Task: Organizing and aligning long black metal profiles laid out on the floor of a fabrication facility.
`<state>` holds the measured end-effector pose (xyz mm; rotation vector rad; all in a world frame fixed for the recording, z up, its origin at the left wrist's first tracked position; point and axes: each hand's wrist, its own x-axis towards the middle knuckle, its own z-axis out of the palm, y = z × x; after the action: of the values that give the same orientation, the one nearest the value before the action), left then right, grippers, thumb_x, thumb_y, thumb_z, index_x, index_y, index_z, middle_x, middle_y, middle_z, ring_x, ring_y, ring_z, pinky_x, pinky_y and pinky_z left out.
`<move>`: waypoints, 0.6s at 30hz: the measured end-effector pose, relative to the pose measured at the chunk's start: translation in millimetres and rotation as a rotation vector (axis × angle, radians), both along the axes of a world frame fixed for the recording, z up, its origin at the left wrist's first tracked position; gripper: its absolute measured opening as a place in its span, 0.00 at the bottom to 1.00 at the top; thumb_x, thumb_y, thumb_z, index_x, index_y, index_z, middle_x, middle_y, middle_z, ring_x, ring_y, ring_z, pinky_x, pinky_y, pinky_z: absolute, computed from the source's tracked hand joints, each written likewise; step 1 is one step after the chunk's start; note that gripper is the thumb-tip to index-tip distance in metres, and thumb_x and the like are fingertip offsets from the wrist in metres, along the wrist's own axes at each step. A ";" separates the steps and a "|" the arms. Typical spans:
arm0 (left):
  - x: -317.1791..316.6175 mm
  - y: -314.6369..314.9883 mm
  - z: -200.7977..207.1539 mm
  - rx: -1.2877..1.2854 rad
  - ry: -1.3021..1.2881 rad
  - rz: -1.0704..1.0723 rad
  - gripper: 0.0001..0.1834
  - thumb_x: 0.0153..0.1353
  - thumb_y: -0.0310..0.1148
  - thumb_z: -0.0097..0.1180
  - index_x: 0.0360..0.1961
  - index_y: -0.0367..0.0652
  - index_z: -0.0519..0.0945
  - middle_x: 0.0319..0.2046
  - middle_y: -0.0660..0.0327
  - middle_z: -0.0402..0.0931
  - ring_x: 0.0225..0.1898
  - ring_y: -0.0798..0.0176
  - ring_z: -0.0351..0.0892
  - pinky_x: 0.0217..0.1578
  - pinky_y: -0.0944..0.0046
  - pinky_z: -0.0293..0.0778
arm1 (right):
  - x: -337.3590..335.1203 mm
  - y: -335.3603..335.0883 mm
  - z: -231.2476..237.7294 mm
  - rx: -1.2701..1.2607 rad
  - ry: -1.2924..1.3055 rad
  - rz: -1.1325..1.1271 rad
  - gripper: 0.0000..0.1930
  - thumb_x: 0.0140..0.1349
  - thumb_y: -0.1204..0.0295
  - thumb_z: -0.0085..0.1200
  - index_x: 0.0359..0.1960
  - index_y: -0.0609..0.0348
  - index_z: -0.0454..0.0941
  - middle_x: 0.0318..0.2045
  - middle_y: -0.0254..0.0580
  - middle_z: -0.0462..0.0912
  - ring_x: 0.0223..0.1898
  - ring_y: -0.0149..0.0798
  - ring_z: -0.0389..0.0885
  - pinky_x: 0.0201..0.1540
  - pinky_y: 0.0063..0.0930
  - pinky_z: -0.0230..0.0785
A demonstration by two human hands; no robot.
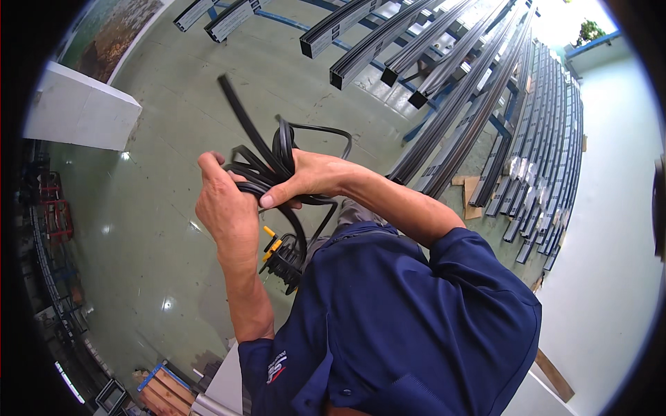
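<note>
"Black strip (282,144), gathered in loose loops: where do we have it?"

"Above the floor (163,229), in front of our body, between our two hands, with one free end sticking up and a length hanging down."

"How is each grip?"

"Our right hand (316,173) is clamped around the loops, thumb across them; our left hand (231,206) is closed on their left side."

"And farther out?"

"We see a black reel (283,262) with yellow parts below our hands, and long dark profiles (444,156) on a blue rack (505,125) ahead, to our right."
</note>
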<state>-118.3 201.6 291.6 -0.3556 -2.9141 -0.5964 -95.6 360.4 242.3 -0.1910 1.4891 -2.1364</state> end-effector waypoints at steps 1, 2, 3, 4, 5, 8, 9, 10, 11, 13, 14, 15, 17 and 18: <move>-1.6 2.8 0.1 -0.009 -0.014 0.031 0.19 0.55 0.17 0.50 0.47 0.41 0.65 0.29 0.58 0.77 0.33 0.49 0.80 0.36 0.49 0.71 | 2.4 -3.0 0.1 0.042 0.026 -0.042 0.16 0.55 0.58 0.67 0.26 0.58 0.77 0.17 0.30 0.74 0.16 0.23 0.66 0.18 0.20 0.55; -7.7 -0.7 -10.1 -0.015 0.029 0.008 0.13 0.60 0.22 0.52 0.45 0.40 0.67 0.25 0.57 0.76 0.31 0.50 0.80 0.34 0.52 0.72 | 2.0 -2.8 2.7 0.042 0.025 -0.032 0.16 0.55 0.58 0.67 0.26 0.58 0.77 0.17 0.30 0.74 0.16 0.23 0.66 0.18 0.20 0.55; -15.3 -5.2 -21.6 -0.017 0.029 0.027 0.13 0.60 0.22 0.52 0.45 0.40 0.67 0.25 0.57 0.76 0.31 0.50 0.80 0.34 0.52 0.72 | 1.4 -0.2 4.4 -0.008 -0.044 -0.039 0.14 0.56 0.60 0.66 0.27 0.57 0.78 0.17 0.30 0.76 0.15 0.22 0.67 0.18 0.18 0.56; -23.5 -9.4 -34.7 0.233 -0.034 -0.058 0.09 0.63 0.26 0.52 0.44 0.38 0.68 0.23 0.58 0.75 0.28 0.55 0.79 0.31 0.55 0.71 | 1.1 4.5 6.8 -0.056 -0.115 -0.047 0.12 0.57 0.62 0.66 0.27 0.57 0.79 0.17 0.31 0.77 0.15 0.21 0.67 0.19 0.17 0.56; -30.6 -14.6 -51.1 0.482 -0.095 -0.140 0.08 0.66 0.29 0.53 0.42 0.37 0.70 0.22 0.59 0.75 0.26 0.60 0.78 0.28 0.59 0.71 | -1.1 15.0 14.0 -0.026 -0.057 -0.144 0.11 0.59 0.63 0.62 0.27 0.56 0.79 0.19 0.31 0.79 0.15 0.20 0.67 0.18 0.16 0.55; -39.1 -39.7 -119.0 0.704 -0.364 0.078 0.08 0.65 0.30 0.55 0.37 0.36 0.71 0.21 0.56 0.77 0.24 0.58 0.78 0.25 0.61 0.71 | -21.5 61.1 40.9 -0.445 0.065 -0.306 0.13 0.63 0.63 0.59 0.25 0.58 0.76 0.15 0.31 0.74 0.13 0.27 0.68 0.18 0.21 0.58; -38.8 -52.3 -156.2 0.685 -0.335 0.130 0.07 0.64 0.28 0.55 0.37 0.35 0.72 0.22 0.56 0.78 0.24 0.59 0.78 0.25 0.61 0.72 | -14.9 84.8 72.0 -0.363 0.263 -0.520 0.14 0.65 0.62 0.54 0.35 0.62 0.74 0.19 0.31 0.68 0.18 0.28 0.67 0.19 0.27 0.56; -37.7 -67.0 -201.1 0.663 -0.306 0.167 0.06 0.63 0.27 0.56 0.36 0.35 0.73 0.23 0.57 0.79 0.24 0.60 0.77 0.25 0.62 0.72 | -23.8 133.9 85.4 -0.467 0.452 -0.471 0.14 0.65 0.62 0.53 0.36 0.64 0.74 0.20 0.33 0.69 0.18 0.31 0.67 0.21 0.26 0.58; -30.3 -87.5 -258.9 0.659 -0.268 0.214 0.07 0.61 0.27 0.57 0.35 0.35 0.73 0.23 0.56 0.78 0.24 0.59 0.78 0.26 0.61 0.72 | -31.2 229.8 110.7 -0.269 0.722 -0.393 0.16 0.65 0.61 0.53 0.36 0.65 0.76 0.23 0.37 0.75 0.22 0.35 0.75 0.24 0.26 0.67; 23.1 -168.7 -372.5 0.445 -0.199 0.327 0.06 0.57 0.26 0.60 0.31 0.35 0.76 0.23 0.52 0.78 0.26 0.55 0.79 0.30 0.58 0.73 | -12.0 227.2 122.6 -0.259 0.694 -0.397 0.16 0.64 0.61 0.53 0.36 0.65 0.76 0.24 0.36 0.75 0.22 0.34 0.75 0.24 0.26 0.67; 54.0 -184.9 -400.4 0.395 -0.330 0.327 0.08 0.58 0.28 0.60 0.27 0.36 0.76 0.20 0.55 0.76 0.24 0.61 0.76 0.29 0.58 0.72 | -4.6 353.1 136.6 -0.204 0.694 -0.465 0.15 0.64 0.61 0.53 0.36 0.64 0.76 0.24 0.36 0.75 0.22 0.34 0.75 0.24 0.26 0.67; 93.3 -219.3 -422.8 0.324 -0.441 0.376 0.07 0.56 0.28 0.62 0.30 0.36 0.78 0.27 0.47 0.79 0.30 0.44 0.78 0.33 0.52 0.72 | 0.3 411.7 168.9 -0.192 0.677 -0.501 0.15 0.64 0.61 0.54 0.37 0.64 0.76 0.24 0.36 0.76 0.22 0.34 0.75 0.24 0.26 0.67; 167.3 -270.3 -440.4 0.168 -0.463 0.545 0.14 0.58 0.38 0.63 0.32 0.36 0.81 0.27 0.48 0.79 0.31 0.46 0.79 0.34 0.53 0.72 | 30.5 395.7 128.5 -0.187 0.630 -0.575 0.15 0.64 0.61 0.55 0.37 0.64 0.76 0.24 0.36 0.76 0.22 0.34 0.75 0.24 0.26 0.68; 179.2 -272.6 -452.6 0.260 -0.524 0.425 0.18 0.60 0.43 0.62 0.31 0.35 0.81 0.26 0.51 0.79 0.29 0.50 0.79 0.33 0.54 0.72 | 53.9 545.9 149.1 -0.129 0.638 -0.654 0.15 0.63 0.61 0.55 0.37 0.63 0.76 0.25 0.35 0.76 0.22 0.34 0.75 0.24 0.26 0.68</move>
<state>60.9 -71.0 -161.0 0.5170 -3.1624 -1.1084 -41.6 906.3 391.4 -0.5342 1.9591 -2.8756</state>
